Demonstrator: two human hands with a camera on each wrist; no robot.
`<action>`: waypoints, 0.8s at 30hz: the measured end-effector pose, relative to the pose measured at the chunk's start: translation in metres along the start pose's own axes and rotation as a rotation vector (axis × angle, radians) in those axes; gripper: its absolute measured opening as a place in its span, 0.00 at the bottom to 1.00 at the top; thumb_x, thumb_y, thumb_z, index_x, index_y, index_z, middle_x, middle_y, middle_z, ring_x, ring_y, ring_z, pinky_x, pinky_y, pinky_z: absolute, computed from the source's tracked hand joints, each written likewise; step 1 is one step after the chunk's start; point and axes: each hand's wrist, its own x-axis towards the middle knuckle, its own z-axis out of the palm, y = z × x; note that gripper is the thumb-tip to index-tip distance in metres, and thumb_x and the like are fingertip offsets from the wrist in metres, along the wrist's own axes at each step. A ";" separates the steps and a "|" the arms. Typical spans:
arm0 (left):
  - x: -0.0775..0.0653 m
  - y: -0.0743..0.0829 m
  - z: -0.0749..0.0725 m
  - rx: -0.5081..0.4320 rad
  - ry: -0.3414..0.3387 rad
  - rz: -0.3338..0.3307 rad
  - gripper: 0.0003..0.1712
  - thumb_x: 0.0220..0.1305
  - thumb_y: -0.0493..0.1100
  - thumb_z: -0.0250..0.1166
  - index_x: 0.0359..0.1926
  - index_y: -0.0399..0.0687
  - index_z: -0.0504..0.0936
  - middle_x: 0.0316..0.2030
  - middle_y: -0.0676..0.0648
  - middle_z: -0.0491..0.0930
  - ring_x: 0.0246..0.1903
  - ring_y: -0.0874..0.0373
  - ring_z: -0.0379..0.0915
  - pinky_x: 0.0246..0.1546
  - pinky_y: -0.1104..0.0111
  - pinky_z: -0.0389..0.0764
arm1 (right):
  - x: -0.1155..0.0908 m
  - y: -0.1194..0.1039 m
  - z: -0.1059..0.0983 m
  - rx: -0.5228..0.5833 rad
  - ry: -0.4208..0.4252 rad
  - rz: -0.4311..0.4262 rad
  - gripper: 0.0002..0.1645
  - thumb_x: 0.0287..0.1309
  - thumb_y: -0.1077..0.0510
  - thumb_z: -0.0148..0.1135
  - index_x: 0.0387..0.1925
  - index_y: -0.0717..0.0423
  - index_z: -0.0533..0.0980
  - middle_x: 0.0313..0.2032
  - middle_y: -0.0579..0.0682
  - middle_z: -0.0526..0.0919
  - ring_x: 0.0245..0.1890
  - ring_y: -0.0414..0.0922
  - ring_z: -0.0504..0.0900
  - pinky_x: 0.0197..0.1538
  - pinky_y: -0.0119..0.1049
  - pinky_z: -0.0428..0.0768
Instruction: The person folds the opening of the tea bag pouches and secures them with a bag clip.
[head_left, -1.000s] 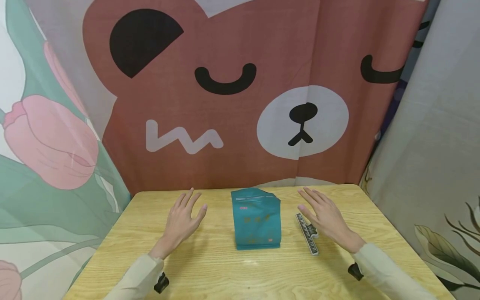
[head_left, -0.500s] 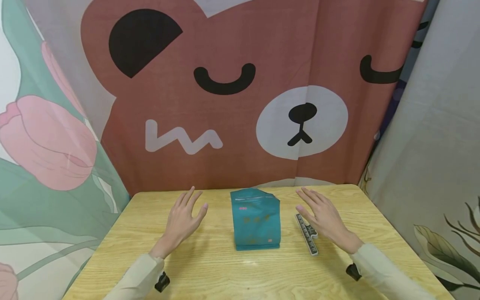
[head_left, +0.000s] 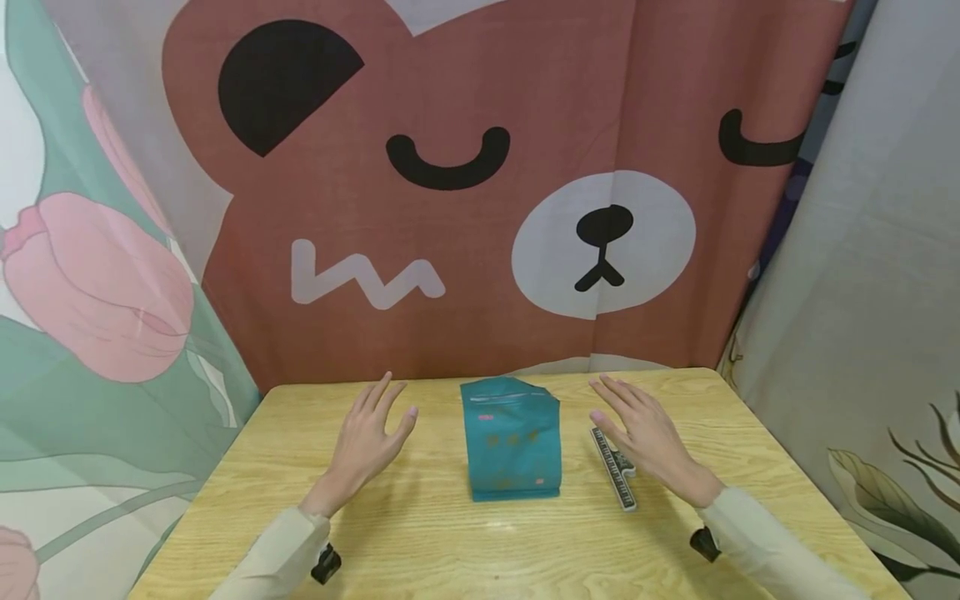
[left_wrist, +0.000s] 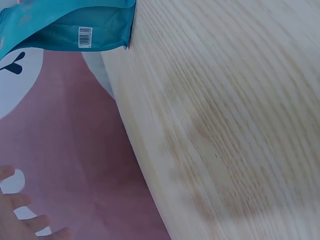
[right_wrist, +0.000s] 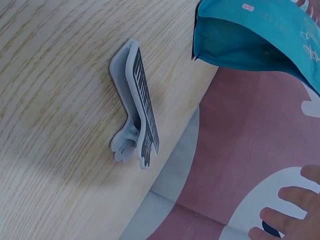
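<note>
A teal stand-up pouch [head_left: 514,442] stood upright near the middle of the wood-grain table [head_left: 495,550], its front marked with small pink labels and faint gold characters; the left wrist view showed a barcode [left_wrist: 85,37] on its side. The left hand [head_left: 365,442] hovered to the left of the pouch, well apart from it, fingers extended and slightly spread, thumb held away from them, the hand wide and bare. The right hand [head_left: 651,437] mirrored it on the other side, just as wide and bare, its thumb reaching toward the pouch without touching it. Near that hand, to the right of the pouch, a grey bag clip [head_left: 616,472] with a black-and-white piano-key pattern lay slantwise on the tabletop, apart from the fingers in the right wrist view. Pale sleeves [head_left: 273,550] covered both forearms, and a small black device [head_left: 326,564] showed below each wrist. Behind the table hung a curtain [head_left: 465,225] printed with a reddish-brown bear.
</note>
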 end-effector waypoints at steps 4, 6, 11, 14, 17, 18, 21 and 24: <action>0.001 0.002 0.000 -0.012 0.002 0.002 0.34 0.72 0.62 0.53 0.70 0.50 0.70 0.73 0.42 0.59 0.69 0.38 0.56 0.62 0.40 0.60 | 0.000 -0.001 0.000 0.013 0.007 -0.005 0.33 0.70 0.47 0.57 0.71 0.55 0.67 0.69 0.60 0.67 0.66 0.63 0.65 0.62 0.64 0.60; 0.001 0.004 -0.001 -0.017 0.002 0.004 0.34 0.72 0.62 0.54 0.70 0.49 0.70 0.72 0.42 0.60 0.69 0.38 0.56 0.62 0.40 0.60 | 0.000 -0.001 0.000 0.017 0.010 -0.007 0.33 0.70 0.47 0.57 0.71 0.54 0.67 0.69 0.59 0.67 0.66 0.63 0.65 0.63 0.64 0.60; 0.001 0.007 -0.002 -0.028 0.001 0.008 0.33 0.72 0.62 0.54 0.70 0.50 0.70 0.72 0.42 0.60 0.69 0.38 0.55 0.62 0.39 0.59 | 0.000 -0.002 0.001 0.016 0.019 -0.012 0.32 0.70 0.47 0.57 0.71 0.55 0.67 0.68 0.60 0.67 0.66 0.63 0.66 0.63 0.64 0.60; 0.002 0.009 -0.002 -0.035 0.008 0.020 0.33 0.72 0.61 0.54 0.69 0.50 0.71 0.72 0.42 0.60 0.69 0.38 0.56 0.62 0.39 0.60 | 0.000 -0.003 0.001 0.022 0.024 -0.013 0.32 0.70 0.47 0.57 0.70 0.56 0.68 0.68 0.60 0.68 0.66 0.63 0.66 0.63 0.64 0.61; 0.004 0.010 -0.002 -0.037 0.021 0.036 0.32 0.72 0.60 0.55 0.69 0.49 0.71 0.72 0.41 0.61 0.69 0.38 0.57 0.61 0.39 0.61 | 0.001 -0.004 0.001 0.030 0.028 -0.018 0.32 0.70 0.47 0.57 0.70 0.56 0.68 0.68 0.60 0.67 0.66 0.63 0.66 0.62 0.64 0.61; 0.004 0.011 -0.002 -0.037 0.026 0.040 0.32 0.72 0.60 0.55 0.69 0.49 0.71 0.72 0.41 0.61 0.68 0.38 0.57 0.61 0.39 0.62 | 0.001 -0.004 0.001 0.032 0.029 -0.020 0.32 0.70 0.47 0.57 0.70 0.56 0.68 0.68 0.60 0.67 0.66 0.63 0.66 0.62 0.64 0.61; 0.005 0.012 -0.001 -0.038 0.035 0.050 0.32 0.72 0.60 0.55 0.69 0.50 0.71 0.72 0.42 0.61 0.68 0.38 0.58 0.61 0.39 0.62 | 0.002 -0.005 0.000 0.036 0.029 -0.027 0.33 0.70 0.47 0.57 0.70 0.55 0.67 0.68 0.60 0.67 0.66 0.62 0.66 0.62 0.64 0.62; 0.006 0.014 -0.001 -0.049 0.040 0.059 0.31 0.72 0.60 0.56 0.69 0.50 0.72 0.71 0.42 0.62 0.68 0.38 0.59 0.60 0.39 0.62 | 0.003 -0.007 0.000 0.044 0.029 -0.026 0.33 0.69 0.47 0.58 0.70 0.55 0.67 0.69 0.59 0.67 0.66 0.62 0.66 0.62 0.64 0.62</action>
